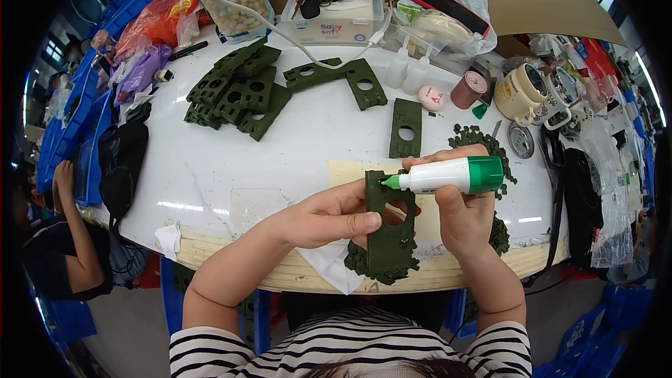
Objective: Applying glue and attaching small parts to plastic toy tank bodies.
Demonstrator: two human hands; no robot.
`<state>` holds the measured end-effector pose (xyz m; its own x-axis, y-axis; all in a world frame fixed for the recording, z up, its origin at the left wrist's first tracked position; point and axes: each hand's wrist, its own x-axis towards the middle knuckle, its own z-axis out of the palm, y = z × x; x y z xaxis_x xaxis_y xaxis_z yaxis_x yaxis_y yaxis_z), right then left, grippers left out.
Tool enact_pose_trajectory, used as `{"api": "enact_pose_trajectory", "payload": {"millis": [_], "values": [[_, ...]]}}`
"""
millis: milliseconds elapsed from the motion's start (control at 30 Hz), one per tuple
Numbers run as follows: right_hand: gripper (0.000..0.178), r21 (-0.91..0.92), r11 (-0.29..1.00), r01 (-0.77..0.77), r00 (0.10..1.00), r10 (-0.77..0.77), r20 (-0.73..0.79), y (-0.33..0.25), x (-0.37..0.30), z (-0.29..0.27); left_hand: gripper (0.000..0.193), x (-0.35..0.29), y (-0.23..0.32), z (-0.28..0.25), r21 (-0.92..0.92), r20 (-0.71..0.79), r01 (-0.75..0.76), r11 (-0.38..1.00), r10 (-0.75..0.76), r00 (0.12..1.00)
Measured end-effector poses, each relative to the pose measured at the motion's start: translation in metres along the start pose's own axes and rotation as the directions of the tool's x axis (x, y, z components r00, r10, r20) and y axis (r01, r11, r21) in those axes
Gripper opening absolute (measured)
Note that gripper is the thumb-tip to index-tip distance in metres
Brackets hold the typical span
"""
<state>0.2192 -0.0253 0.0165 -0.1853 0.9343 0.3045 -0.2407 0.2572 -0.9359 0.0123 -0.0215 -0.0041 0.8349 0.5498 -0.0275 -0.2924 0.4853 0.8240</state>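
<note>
My left hand [318, 218] grips a dark green plastic plate [389, 248] by its left edge, thumb on its face. The plate has a large round hole and stands over the table's front edge. In my right hand [465, 220] a white glue bottle [437, 176] with a green end lies sideways. Its green nozzle points left, at the plate's top end, and appears to touch it. Just beyond, a similar holed plate [406, 128] lies flat. Small dark green pieces [357, 260] are heaped below the held plate, partly hidden by it.
Stacked green plates [234, 91] lie at the back left. More small pieces [484, 141] are spread at the right, near mugs [518, 94] and a pink tin [468, 89]. A white cable [262, 22] arches over a clear plastic box [329, 17]. Another person's arm [77, 238] shows far left.
</note>
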Motion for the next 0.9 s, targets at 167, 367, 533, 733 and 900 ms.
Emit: {"api": "enact_pose_trajectory", "payload": {"millis": [167, 367, 533, 733, 900], "values": [[0.046, -0.007, 1.0, -0.007, 1.0, 0.007, 0.007, -0.0009, -0.0006, 0.0008, 0.057, 0.0001, -0.0008, -0.0009, -0.044, 0.0, 0.004, 0.999, -0.004, 1.0], [0.046, -0.024, 1.0, 0.001, 1.0, 0.0, 0.012, -0.0021, 0.0002, 0.0023, 0.056, -0.0002, 0.0001, -0.001, -0.054, 0.005, 0.002, 0.999, -0.002, 1.0], [0.046, -0.015, 1.0, 0.012, 1.0, -0.012, 0.01, -0.0022, 0.0001, 0.0033, 0.056, -0.0003, -0.0003, -0.0014, -0.056, 0.005, 0.002, 0.998, -0.002, 1.0], [0.037, -0.022, 0.994, 0.107, 0.992, -0.105, 0.075, 0.0042, 0.0018, -0.0031, 0.055, -0.0006, -0.0007, -0.0013, -0.068, 0.003, -0.007, 0.998, 0.007, 1.0], [0.034, 0.052, 0.997, 0.058, 0.994, -0.063, 0.084, 0.0013, 0.0004, -0.0028, 0.055, -0.0013, -0.0012, -0.0018, -0.063, -0.004, -0.005, 0.998, 0.005, 1.0]]}}
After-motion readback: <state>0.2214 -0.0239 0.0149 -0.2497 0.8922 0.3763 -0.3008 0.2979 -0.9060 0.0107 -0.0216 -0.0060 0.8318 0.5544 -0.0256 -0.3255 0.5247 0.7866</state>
